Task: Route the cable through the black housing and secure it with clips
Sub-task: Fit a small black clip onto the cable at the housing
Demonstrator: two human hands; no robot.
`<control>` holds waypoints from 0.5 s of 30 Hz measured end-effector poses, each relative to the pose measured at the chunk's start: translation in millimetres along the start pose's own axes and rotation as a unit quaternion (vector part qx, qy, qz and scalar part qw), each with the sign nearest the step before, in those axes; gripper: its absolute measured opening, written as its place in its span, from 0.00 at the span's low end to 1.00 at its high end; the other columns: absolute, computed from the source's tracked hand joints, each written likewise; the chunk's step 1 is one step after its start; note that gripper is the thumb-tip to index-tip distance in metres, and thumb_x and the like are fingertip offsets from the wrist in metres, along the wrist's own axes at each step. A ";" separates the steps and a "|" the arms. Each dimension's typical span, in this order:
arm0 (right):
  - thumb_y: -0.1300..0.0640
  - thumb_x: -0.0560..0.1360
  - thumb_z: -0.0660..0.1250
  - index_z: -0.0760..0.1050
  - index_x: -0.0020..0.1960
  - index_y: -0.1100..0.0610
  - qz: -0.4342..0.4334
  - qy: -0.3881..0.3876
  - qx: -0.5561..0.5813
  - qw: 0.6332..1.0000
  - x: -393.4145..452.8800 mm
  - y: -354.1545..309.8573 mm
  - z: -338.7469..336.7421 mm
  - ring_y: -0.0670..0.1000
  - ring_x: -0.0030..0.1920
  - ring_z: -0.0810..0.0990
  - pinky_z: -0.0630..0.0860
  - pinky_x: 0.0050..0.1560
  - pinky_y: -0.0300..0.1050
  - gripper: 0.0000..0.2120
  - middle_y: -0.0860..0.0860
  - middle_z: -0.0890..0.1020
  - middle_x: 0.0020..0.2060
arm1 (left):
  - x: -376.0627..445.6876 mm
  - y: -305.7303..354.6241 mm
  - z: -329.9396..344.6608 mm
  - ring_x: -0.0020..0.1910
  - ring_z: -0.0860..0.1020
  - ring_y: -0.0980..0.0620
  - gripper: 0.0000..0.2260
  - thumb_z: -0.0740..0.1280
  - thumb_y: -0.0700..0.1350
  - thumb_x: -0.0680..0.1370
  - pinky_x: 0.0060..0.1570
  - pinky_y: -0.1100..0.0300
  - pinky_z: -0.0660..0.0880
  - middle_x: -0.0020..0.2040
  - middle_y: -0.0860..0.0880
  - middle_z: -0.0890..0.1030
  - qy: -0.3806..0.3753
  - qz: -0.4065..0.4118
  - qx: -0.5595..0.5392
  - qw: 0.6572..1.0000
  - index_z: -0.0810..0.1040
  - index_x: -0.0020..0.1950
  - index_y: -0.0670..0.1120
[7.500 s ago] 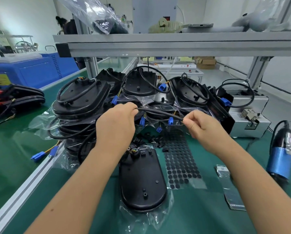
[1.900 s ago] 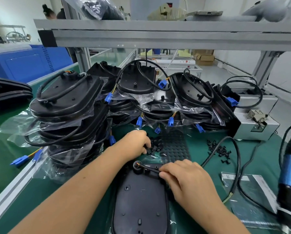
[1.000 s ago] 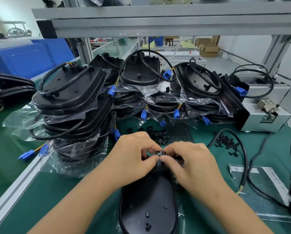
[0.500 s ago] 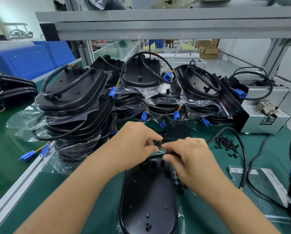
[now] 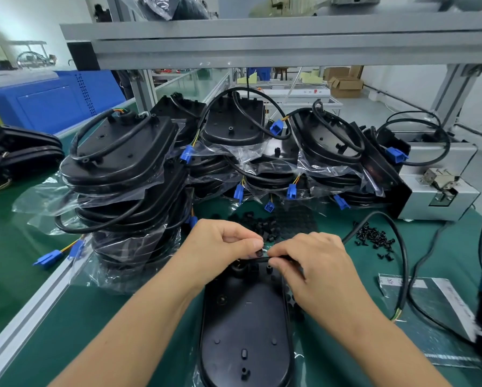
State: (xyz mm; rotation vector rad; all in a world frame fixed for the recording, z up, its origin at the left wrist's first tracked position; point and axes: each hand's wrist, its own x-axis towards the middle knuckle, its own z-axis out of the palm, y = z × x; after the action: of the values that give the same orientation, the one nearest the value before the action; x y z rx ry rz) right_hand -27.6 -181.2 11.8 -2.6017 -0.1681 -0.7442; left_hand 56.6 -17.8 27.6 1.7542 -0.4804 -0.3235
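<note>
The long oval black plastic housing [image 5: 245, 325] lies on the green counter [image 5: 100, 317], long axis running from frame bottom toward centre. At its far end, both hands meet: left hand [image 5: 220, 244] pinches a small black clip [image 5: 259, 253]; right hand [image 5: 315, 263] pinches the black cable [image 5: 401, 247], which lies crosswise and trails off to the right. Both hands are equally near.

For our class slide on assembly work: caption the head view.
Both hands, left and right, pinch a cable at the black housing.

You have a black housing [image 5: 245, 317] and black cable [image 5: 396, 247] on a green counter [image 5: 94, 317], blue connectors [image 5: 276, 127] behind.
</note>
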 end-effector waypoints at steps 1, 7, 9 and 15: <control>0.50 0.71 0.66 0.78 0.43 0.46 0.000 -0.001 0.000 1.000 -0.3 -0.1 0.0 0.47 0.38 0.76 0.66 0.49 0.44 0.03 0.41 0.80 0.36 | -0.2 -0.9 0.5 0.36 0.84 0.56 0.04 0.75 0.43 0.69 0.40 0.69 0.77 0.35 0.50 0.86 0.003 0.001 0.000 1.000 0.86 0.39 0.52; 0.50 0.71 0.66 0.79 0.43 0.46 0.006 0.004 -0.001 1.000 -1.0 -0.4 0.1 0.48 0.38 0.77 0.70 0.50 0.47 0.03 0.42 0.81 0.36 | 0.2 -4.4 -0.6 0.39 0.84 0.56 0.03 0.74 0.45 0.69 0.44 0.68 0.78 0.37 0.51 0.86 -0.007 0.011 0.022 1.000 0.85 0.41 0.53; 0.50 0.71 0.67 0.79 0.42 0.47 0.005 0.006 -0.003 1.000 -1.2 -0.4 0.3 0.48 0.37 0.78 0.71 0.49 0.48 0.04 0.42 0.81 0.36 | -0.1 -5.1 -0.6 0.39 0.84 0.57 0.03 0.74 0.45 0.69 0.43 0.69 0.77 0.37 0.52 0.86 -0.007 0.012 0.026 1.000 0.85 0.41 0.52; 0.50 0.71 0.66 0.79 0.43 0.47 0.003 0.006 -0.004 1.000 1.0 -2.0 -2.1 0.49 0.38 0.77 0.71 0.49 0.49 0.03 0.42 0.81 0.36 | -0.2 -2.6 1.8 0.33 0.83 0.57 0.02 0.73 0.39 0.71 0.32 0.72 0.73 0.37 0.45 0.86 0.042 0.015 -0.056 0.997 0.85 0.41 0.45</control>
State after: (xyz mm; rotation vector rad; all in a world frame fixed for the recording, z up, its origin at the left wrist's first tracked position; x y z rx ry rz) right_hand -28.2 -180.3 14.7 -2.6026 -0.1541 -0.7603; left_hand 56.0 -18.8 24.7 1.6434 -0.4203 -0.2491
